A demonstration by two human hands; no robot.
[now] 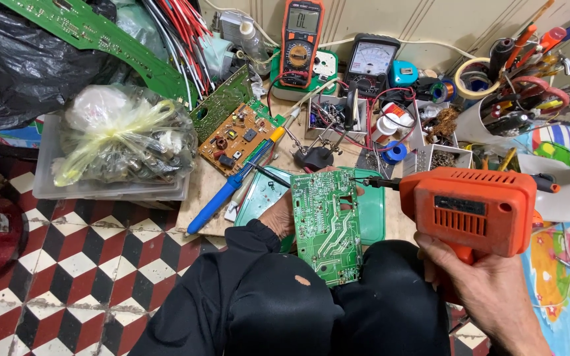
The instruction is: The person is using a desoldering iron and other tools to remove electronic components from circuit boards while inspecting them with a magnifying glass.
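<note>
One circuit board, one soldering gun, two hands

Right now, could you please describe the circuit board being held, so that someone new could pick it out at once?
Start at the orange soldering gun in the right hand; its thin tip points left at a green circuit board. The left hand props that board upright over the dark-trousered knees. Unlike the brown board lying on the bench, it shows its bare solder side with pale traces.

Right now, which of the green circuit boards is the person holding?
The upright board over the knees, held by the left hand beside the orange drill in the right hand. The long board and the brown-faced board lie untouched farther back.
</note>
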